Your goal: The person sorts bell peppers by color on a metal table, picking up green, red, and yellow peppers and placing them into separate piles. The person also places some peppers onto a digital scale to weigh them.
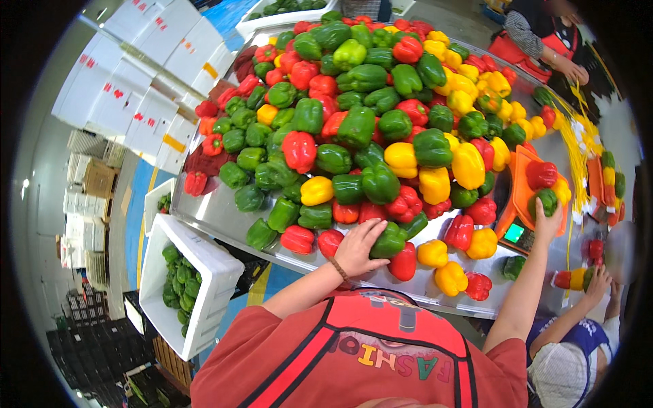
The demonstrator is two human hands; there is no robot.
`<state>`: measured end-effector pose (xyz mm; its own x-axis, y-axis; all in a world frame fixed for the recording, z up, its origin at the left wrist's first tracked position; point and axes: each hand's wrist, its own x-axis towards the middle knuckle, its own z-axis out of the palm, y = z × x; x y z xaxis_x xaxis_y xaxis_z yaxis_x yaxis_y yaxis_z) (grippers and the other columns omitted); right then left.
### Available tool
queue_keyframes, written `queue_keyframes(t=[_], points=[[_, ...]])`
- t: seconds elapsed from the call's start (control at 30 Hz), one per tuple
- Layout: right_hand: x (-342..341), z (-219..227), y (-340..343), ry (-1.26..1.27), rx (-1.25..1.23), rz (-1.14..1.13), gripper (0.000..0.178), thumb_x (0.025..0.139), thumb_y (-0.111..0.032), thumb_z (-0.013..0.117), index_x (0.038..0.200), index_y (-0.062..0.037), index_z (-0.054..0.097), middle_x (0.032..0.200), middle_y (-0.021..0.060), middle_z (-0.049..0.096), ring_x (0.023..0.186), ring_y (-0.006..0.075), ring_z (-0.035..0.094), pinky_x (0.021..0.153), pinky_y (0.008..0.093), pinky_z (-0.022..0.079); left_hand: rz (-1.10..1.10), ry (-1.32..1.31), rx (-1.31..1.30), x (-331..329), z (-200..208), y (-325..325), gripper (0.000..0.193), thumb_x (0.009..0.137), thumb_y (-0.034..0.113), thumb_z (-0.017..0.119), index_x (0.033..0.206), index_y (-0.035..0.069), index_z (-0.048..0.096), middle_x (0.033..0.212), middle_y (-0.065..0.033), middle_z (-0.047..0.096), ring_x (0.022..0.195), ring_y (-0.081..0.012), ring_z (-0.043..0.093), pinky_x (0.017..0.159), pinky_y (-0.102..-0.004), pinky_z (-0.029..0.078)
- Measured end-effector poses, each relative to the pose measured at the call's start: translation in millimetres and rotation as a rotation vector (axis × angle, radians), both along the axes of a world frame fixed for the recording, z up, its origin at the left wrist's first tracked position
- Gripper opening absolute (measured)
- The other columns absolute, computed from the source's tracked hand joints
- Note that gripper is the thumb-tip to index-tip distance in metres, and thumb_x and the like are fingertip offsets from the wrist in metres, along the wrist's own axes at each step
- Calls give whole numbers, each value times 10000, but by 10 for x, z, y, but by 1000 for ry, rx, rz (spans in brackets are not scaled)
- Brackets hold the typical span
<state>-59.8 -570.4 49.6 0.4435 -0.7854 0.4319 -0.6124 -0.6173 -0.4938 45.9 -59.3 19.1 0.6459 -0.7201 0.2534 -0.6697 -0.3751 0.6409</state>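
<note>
1. Head view, right hand (548, 221): fingers part-curled round the right green pepper (545, 201), which it has hold of at the near edge of the orange tray (520, 182)
2. The right green pepper lies just past the palm, away from the body, near the red pepper (542, 175) and beside the yellow pepper (563, 191); of the 2 hands the right is by far the nearer, the left being well apart across the table (435, 291)
3. Left hand (359, 249): half open at the near edge of the pepper pile (354, 126), touching the left green pepper (389, 241) just to its right; whether it grips or only rests there, I cannot tell
4. The left green pepper's long axis seems to slant up and right; the right one's axis is masked by the fingers
5. Hidden or unclear: both palms, the tray's floor, the scale display (514, 233), too small to read; at far right, a co-worker's hand (598, 281) by a 3-pepper row (573, 279), the body cut off by the dark rim
</note>
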Motion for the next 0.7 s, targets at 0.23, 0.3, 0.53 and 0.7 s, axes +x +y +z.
queue_keyframes(t=[0.23, 0.3, 0.53, 0.7], points=[[19, 112, 775, -240, 124, 159, 738, 781, -352, 778, 1357, -12, 465, 1326, 177, 506, 1199, 295, 504, 1016, 390, 394, 39, 46, 94, -85, -69, 14, 880, 681, 327, 796, 1415, 85, 375, 1388, -173, 427, 1226, -368, 469, 1026, -460, 397], [-8, 32, 1182, -293, 246, 452, 709, 769, -208, 774, 1373, -23, 452, 1337, 162, 488, 1222, 275, 476, 1038, 388, 375, 33, 32, 101, -67, -71, 30, 868, 695, 346, 784, 1413, 76, 378, 1385, -168, 435, 1226, -365, 472, 1018, -462, 404], [138, -106, 2316, 141, 356, 803, 776, 640, -149, 824, 1328, -54, 478, 1375, 199, 453, 1264, 369, 445, 1074, 424, 356, 30, 32, 59, -64, -56, 38, 825, 729, 365, 766, 1399, 58, 395, 1378, -177, 453, 1230, -366, 477, 1028, -453, 393], [110, -91, 2397, 184, 404, 761, 752, 673, -165, 812, 1341, -75, 478, 1395, 210, 431, 1265, 390, 436, 1069, 442, 361, 143, -81, -169, 264, 107, 69, 682, 767, 320, 746, 1316, 16, 480, 1302, -192, 531, 1200, -366, 508, 1032, -449, 399]])
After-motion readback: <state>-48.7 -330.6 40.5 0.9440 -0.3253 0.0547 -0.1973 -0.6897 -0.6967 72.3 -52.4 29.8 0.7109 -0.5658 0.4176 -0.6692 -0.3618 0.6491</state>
